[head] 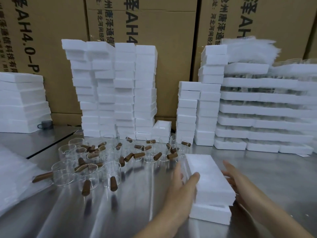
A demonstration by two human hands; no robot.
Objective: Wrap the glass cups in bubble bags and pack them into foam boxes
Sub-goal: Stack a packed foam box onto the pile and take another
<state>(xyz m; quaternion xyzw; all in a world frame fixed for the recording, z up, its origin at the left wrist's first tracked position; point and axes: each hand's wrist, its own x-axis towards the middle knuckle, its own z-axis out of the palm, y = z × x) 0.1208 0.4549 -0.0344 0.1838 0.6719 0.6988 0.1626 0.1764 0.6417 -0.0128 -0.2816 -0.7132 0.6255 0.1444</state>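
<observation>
A: Entry, left to right. What lies out from the grip?

B: Far left of the left hand [180, 188], a flat heap of bubble bags [15, 170] on the steel table [120, 212]. Between that heap and the hand is a crowd of bare glass cups [112, 170] with brown handles, most upright, handles pointing every way. None is bagged.

A: And the hands?

B: They flank one foam box [209, 176]. The left hand has straight fingers laid along the left wall of the lid and its thumb resting on the lid's top face. The right hand [240, 184] is spread, fingers straight, just beside the right wall. Blur hides whether it touches. Neither hand is curled round anything.

A: Axis of the box?

B: The long axis runs away from the person, leaning a little left at the far end. The lid sits skewed on its base [210, 214], which shows at the near end.

A: Judgement?

B: The lid is probably being seated or lifted. The cups all lie left of the grip, so the left hand is nearer for the next pick. Beyond the right hand stand stacked foam trays [257, 109] with glass between the layers.
</observation>
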